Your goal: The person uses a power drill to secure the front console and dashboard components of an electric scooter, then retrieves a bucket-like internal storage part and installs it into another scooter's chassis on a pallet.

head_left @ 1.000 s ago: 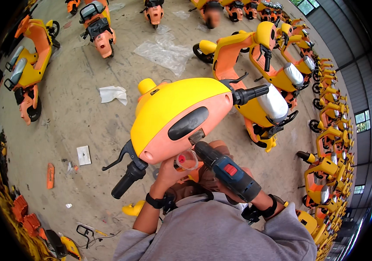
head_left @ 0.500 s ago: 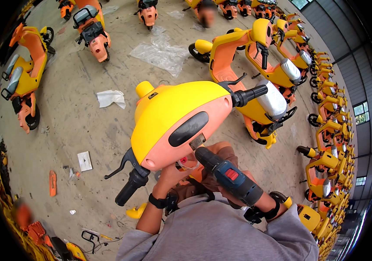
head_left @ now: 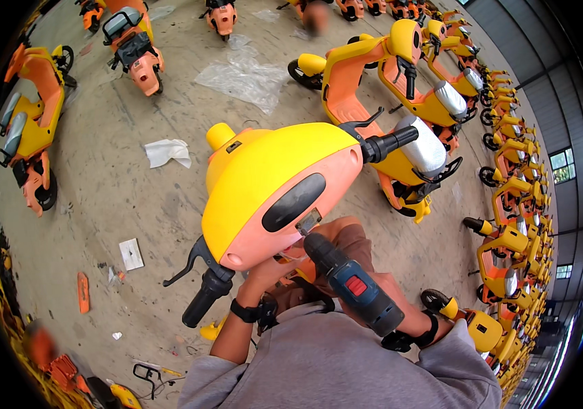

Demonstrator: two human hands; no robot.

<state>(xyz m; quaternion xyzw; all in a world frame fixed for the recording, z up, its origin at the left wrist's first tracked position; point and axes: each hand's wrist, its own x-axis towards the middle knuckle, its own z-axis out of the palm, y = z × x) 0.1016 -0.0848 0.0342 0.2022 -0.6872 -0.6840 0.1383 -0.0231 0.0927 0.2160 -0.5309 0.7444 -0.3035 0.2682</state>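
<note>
In front of me stands a scooter's yellow and orange handlebar housing [head_left: 271, 184] with a dark oval panel [head_left: 294, 202]. A small metal bracket [head_left: 309, 221] sticks out at its near edge. My right hand [head_left: 388, 292], mostly hidden beneath the tool, grips a blue and black cordless drill [head_left: 363, 286]. The drill's nose points up-left at the housing's underside, close to the bracket; contact cannot be made out. My left hand [head_left: 269, 274] reaches under the housing, its fingers largely out of sight, near the black left handlebar grip [head_left: 207, 298]. The right grip [head_left: 393, 143] is untouched.
A yellow and orange scooter [head_left: 346, 102] stands just beyond, right of centre. Rows of scooters [head_left: 509, 238] line the right side. Clear plastic sheeting [head_left: 247, 82], white paper [head_left: 167, 153] and an orange strip [head_left: 83, 293] lie on the concrete floor.
The drill's rear has swung slightly down and left, and its nose sits a little lower. My left hand stays under the housing. The whole view has shifted slightly.
</note>
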